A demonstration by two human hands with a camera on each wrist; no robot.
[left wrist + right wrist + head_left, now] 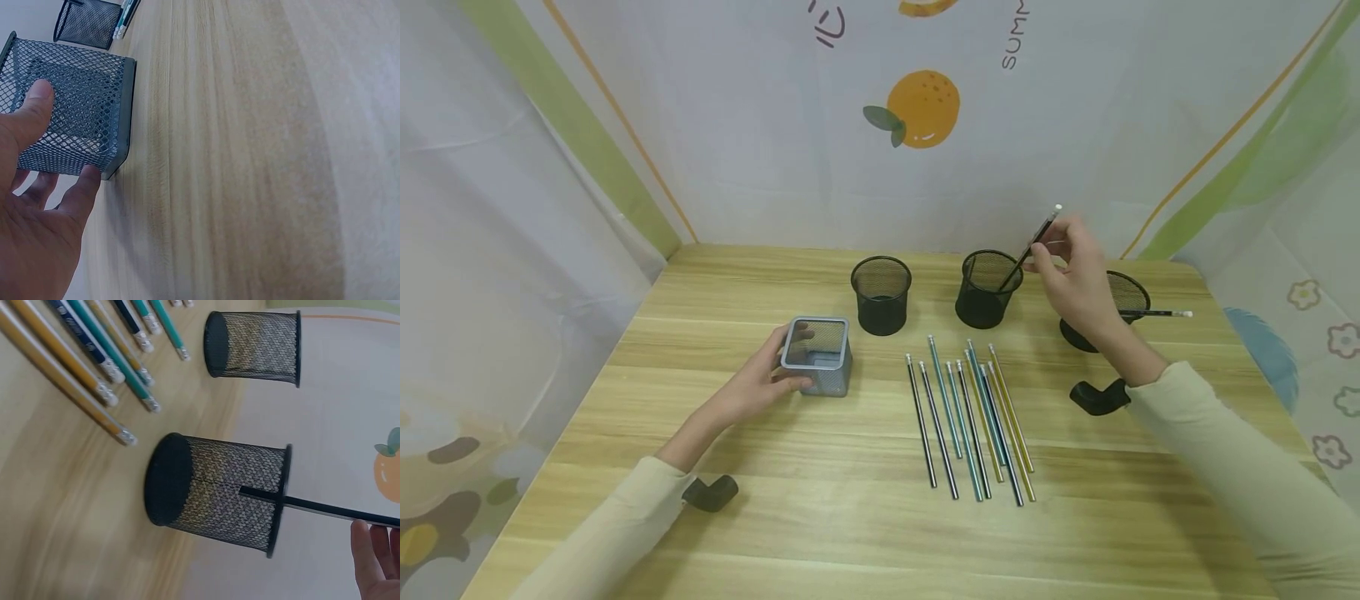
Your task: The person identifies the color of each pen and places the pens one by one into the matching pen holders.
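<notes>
My left hand grips a grey square mesh pen holder on the table, thumb on the near side and fingers round the back. The left wrist view shows the thumb against the holder's mesh. My right hand pinches a black pencil near its white eraser end. The pencil slants down past the rim of a round black mesh cup, its lower end within the cup. In the right wrist view the fingertips touch the dark pencil beyond the cup's rim.
Another round black cup stands left of the middle one. A third cup is partly hidden behind my right hand, with a black pencil sticking out sideways. Several loose pencils lie mid-table. A printed curtain hangs behind.
</notes>
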